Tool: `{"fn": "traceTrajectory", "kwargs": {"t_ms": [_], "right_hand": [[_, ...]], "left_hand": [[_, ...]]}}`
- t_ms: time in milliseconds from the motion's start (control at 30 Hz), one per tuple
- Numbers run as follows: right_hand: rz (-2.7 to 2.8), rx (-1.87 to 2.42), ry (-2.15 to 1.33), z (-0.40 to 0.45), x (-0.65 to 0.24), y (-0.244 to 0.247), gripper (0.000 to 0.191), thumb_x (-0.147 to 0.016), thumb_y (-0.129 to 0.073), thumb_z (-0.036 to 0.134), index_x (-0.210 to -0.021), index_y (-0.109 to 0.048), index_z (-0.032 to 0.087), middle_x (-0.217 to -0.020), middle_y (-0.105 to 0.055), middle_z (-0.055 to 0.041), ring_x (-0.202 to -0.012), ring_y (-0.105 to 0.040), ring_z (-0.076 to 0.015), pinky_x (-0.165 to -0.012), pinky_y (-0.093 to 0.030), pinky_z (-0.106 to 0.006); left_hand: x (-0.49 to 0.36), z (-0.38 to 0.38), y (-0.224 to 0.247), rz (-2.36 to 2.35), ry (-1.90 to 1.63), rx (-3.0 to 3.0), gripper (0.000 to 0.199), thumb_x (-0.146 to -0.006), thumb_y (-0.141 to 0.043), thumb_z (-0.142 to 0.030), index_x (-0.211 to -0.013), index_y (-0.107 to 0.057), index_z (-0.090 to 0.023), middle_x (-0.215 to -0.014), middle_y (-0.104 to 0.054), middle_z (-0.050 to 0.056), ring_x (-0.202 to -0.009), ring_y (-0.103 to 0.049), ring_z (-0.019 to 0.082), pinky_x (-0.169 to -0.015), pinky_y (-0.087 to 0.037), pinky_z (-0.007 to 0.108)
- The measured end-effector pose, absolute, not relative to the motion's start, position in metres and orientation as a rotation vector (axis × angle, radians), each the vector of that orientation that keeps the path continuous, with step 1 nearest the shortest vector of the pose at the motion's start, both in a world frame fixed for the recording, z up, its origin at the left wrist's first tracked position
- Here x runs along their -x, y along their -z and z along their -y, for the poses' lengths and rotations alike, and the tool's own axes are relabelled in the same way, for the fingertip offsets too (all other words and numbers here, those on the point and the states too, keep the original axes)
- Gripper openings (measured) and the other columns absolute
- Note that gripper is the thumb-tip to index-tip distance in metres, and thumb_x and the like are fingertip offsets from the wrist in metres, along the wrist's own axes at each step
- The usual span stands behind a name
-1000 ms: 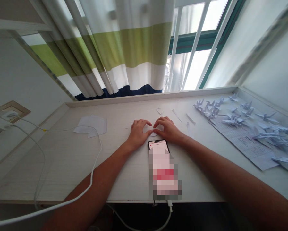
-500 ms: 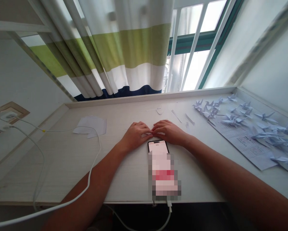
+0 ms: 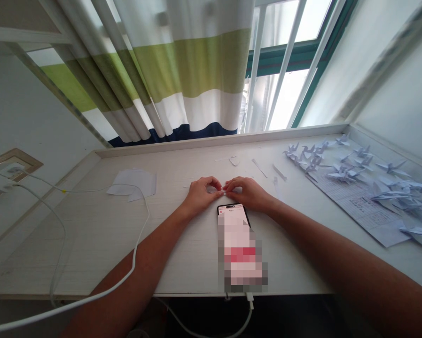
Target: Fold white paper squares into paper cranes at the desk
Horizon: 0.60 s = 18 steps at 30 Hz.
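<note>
One small paper (image 3: 224,192) sits between left hand (image 3: 202,193) and right hand (image 3: 248,192) fingertips.

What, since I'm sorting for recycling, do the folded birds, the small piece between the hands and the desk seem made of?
Folded birds: apparently paper, matte white, judging by crisp creases and thin, pointed wings.
Small piece: perhaps paper, judging by its pale look; mostly hidden, finish unclear.
Desk: perhaps whitish laminate or painted wood, low sheen, from faint grain lines.

I can't read any words from way over here. The phone (image 3: 237,234) has tiny letters near its top, and blocks hide the rest. Far right of the phone, the printed sheet (image 3: 352,201) has marks too small for me.
</note>
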State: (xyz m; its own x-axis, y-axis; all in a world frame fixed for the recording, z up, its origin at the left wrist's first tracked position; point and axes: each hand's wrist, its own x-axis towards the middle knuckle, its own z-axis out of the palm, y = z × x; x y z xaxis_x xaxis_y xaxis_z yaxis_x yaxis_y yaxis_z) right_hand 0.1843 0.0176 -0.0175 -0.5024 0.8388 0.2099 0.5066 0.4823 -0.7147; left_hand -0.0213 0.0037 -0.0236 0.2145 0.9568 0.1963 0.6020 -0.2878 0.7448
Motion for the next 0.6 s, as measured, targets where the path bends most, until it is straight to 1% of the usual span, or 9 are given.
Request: {"fn": "traceTrajectory", "kwargs": {"t_ms": [133,200,300,433,500,600], "right_hand": [[2.054,1.139,-0.923,-0.0185,-0.1821,0.0139,0.016,-0.078,-0.071,0.011,-0.09,-0.073,0.02,-0.096,-0.077,-0.0035,-0.094,-0.072,-0.0199,-0.089,-0.054,-0.033],[2.011,1.135,-0.98,-0.0198,-0.1811,0.014,0.013,-0.08,-0.07,0.012,-0.09,-0.072,0.019,-0.094,-0.077,-0.0043,-0.092,-0.072,-0.019,-0.086,-0.054,-0.031],[2.08,1.174,-0.892,-0.0212,-0.1806,0.0164,0.01,-0.083,-0.068,0.016,-0.091,-0.073,0.02,-0.096,-0.077,-0.0052,-0.094,-0.071,-0.0209,-0.088,-0.053,-0.034],[2.218,1.199,-0.687,-0.0221,-0.1811,0.0193,0.012,-0.085,-0.068,0.019,-0.094,-0.075,0.023,-0.1,-0.077,-0.0049,-0.097,-0.069,-0.0237,-0.09,-0.051,-0.039],[2.276,1.132,-0.657,-0.0228,-0.1823,0.0196,0.015,-0.087,-0.066,0.018,-0.097,-0.076,0.023,-0.102,-0.076,-0.0049,-0.098,-0.069,-0.0238,-0.091,-0.052,-0.039],[2.346,0.993,-0.643,-0.0243,-0.1877,0.0182,0.02,-0.088,-0.065,0.017,-0.101,-0.078,0.024,-0.109,-0.076,-0.0059,-0.105,-0.068,-0.0246,-0.096,-0.051,-0.041]], "left_hand": [[0.0192,-0.0033,0.023,-1.414,-0.883,-1.923,0.011,-0.077,-0.076,-0.028,-0.087,-0.073,-0.024,-0.092,-0.078,0.0,-0.093,-0.07,0.021,-0.093,-0.051,0.036],[0.0181,-0.0022,0.023,-1.443,-0.88,-1.914,0.01,-0.077,-0.076,-0.026,-0.086,-0.074,-0.025,-0.093,-0.078,0.0,-0.096,-0.07,0.022,-0.096,-0.05,0.038],[0.0174,0.0003,0.0241,-1.492,-0.881,-1.911,0.008,-0.077,-0.076,-0.026,-0.084,-0.076,-0.026,-0.094,-0.077,0.0,-0.097,-0.07,0.023,-0.096,-0.051,0.038],[0.018,0.0033,0.0262,-1.509,-0.886,-1.971,0.006,-0.079,-0.075,-0.028,-0.083,-0.076,-0.025,-0.095,-0.075,0.002,-0.094,-0.07,0.022,-0.094,-0.052,0.037],[0.0184,0.0042,0.0265,-1.489,-0.895,-2.007,0.005,-0.08,-0.074,-0.028,-0.084,-0.076,-0.025,-0.095,-0.075,0.001,-0.095,-0.069,0.021,-0.095,-0.051,0.037],[0.0192,0.0041,0.0265,-1.456,-0.916,-2.052,0.003,-0.082,-0.073,-0.026,-0.084,-0.076,-0.026,-0.096,-0.076,0.001,-0.099,-0.068,0.021,-0.097,-0.05,0.037]]}}
